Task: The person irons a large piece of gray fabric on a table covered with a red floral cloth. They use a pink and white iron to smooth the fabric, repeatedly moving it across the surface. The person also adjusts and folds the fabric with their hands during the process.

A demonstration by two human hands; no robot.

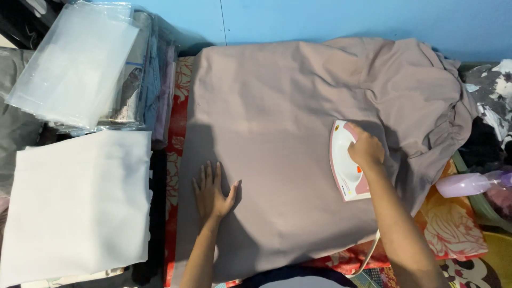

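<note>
A large taupe cloth [277,117] lies spread over a red floral pad [176,154], bunched into folds at the right. My left hand [212,192] rests flat on the cloth near its front left, fingers spread. My right hand [366,149] grips the handle of a white and pink iron [345,173], which sits sole-down on the cloth at the right of centre. The iron's cord [370,253] runs down toward me past my right forearm.
A folded white cloth [80,202] lies at the left. Behind it sits a stack of clear plastic bags [74,64] over folded garments [154,80]. A lilac spray bottle [469,184] lies at the right edge. A blue wall [346,18] runs along the back.
</note>
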